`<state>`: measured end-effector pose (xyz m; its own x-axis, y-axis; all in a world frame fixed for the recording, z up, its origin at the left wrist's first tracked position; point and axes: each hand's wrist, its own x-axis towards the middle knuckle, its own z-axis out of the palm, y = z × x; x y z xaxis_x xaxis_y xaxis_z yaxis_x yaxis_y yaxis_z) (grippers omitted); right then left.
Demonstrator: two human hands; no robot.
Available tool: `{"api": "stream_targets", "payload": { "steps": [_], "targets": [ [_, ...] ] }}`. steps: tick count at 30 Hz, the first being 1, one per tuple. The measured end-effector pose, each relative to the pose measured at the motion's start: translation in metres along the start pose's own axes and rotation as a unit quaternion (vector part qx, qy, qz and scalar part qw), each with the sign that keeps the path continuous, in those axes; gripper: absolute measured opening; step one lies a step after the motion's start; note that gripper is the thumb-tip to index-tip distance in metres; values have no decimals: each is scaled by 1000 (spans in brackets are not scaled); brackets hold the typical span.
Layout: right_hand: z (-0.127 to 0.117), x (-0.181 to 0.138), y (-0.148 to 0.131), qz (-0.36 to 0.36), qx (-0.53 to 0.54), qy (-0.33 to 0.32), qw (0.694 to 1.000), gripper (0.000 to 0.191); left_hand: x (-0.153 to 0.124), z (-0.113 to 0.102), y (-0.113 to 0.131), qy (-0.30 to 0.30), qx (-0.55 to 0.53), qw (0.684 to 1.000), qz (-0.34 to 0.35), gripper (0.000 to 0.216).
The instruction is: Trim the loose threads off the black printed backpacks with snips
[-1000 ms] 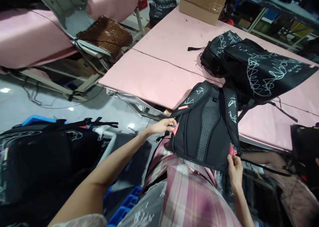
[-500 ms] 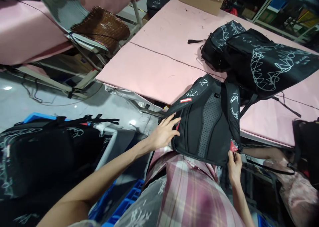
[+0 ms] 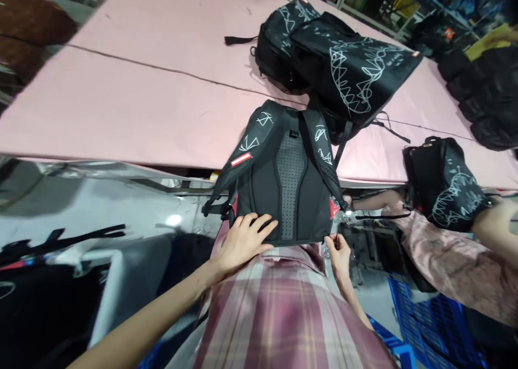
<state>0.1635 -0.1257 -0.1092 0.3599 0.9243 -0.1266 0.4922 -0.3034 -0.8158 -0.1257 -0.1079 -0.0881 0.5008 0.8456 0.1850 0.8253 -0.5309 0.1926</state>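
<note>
A black backpack point(image 3: 263, 191) leans against the near table edge, its padded back panel and shoulder straps facing me. White scribbled marks and a small red label show on the straps. My left hand point(image 3: 246, 238) lies over the panel's lower left, fingers spread and pressing on it. At the bottom right corner my right hand point(image 3: 339, 252) pinches the backpack's edge with thumb and fingers. Just above that hand a bit of red fabric sticks out at the side seam. The front of the backpack is hidden.
More printed black backpacks point(image 3: 358, 75) lie on the pink-covered table point(image 3: 162, 115). On the right, a co-worker's sleeve point(image 3: 437, 245) and hands are by another black backpack point(image 3: 449, 188). A blue crate point(image 3: 421, 309) stands low right; a white tube rail point(image 3: 106, 299) is at left.
My view has swung to the right. My left hand has moved from the backpack's left side down onto the panel's lower left. My right hand keeps to the lower right corner.
</note>
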Motion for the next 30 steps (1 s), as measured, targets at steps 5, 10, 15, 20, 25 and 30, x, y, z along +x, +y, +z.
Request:
{"api": "stream_targets", "payload": {
  "steps": [5, 10, 15, 20, 25, 30],
  "targets": [
    [9, -13, 5, 21, -30, 31, 999, 28, 13, 2, 1, 39, 48, 993, 98, 34],
    [1, -13, 9, 14, -36, 41, 998, 29, 19, 1, 0, 40, 30, 991, 121, 31],
    [-10, -12, 10, 24, -77, 44, 996, 31, -17, -3, -29, 9, -6, 998, 68, 47],
    [-1, -19, -11, 47, -42, 19, 998, 29, -39, 13, -60, 62, -15, 998, 22, 51],
    [33, -48, -55, -1, -4, -91, 996, 26, -17, 10, -40, 69, -36, 996, 38, 53],
    [80, -69, -88, -85, 5, -193, 977, 23, 3, 12, -13, 101, -68, 991, 49, 49]
  ]
}}
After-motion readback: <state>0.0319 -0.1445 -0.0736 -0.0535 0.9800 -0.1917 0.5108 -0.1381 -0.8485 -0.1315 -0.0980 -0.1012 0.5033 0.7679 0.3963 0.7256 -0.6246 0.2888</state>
